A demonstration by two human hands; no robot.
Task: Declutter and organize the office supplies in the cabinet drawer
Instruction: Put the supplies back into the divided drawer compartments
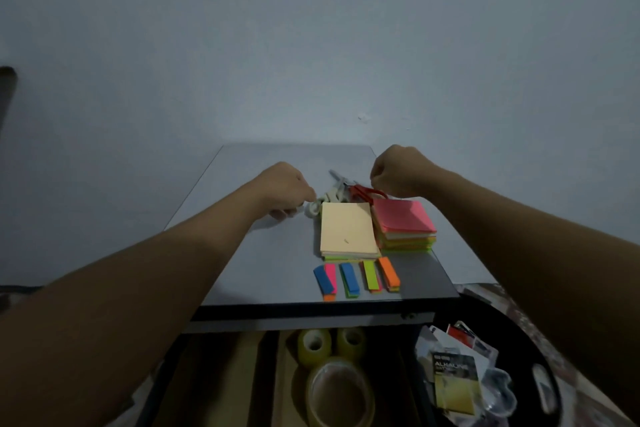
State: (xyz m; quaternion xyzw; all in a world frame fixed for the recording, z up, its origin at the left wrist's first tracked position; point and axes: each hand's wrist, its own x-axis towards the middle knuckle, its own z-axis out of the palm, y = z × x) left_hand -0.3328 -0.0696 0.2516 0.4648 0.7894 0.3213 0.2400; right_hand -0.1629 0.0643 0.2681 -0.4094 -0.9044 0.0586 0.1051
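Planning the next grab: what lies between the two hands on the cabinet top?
The head view shows two pairs of scissors there: white-handled scissors beside the left hand, red-handled scissors by the right hand.

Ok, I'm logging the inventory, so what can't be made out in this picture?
All in the head view:
- The right hand hides its own fingers and part of the red scissors.
- The left hand covers its grip on the white scissors.
- The large tape roll is cut off by the bottom edge.
- The battery pack has blurred small print.
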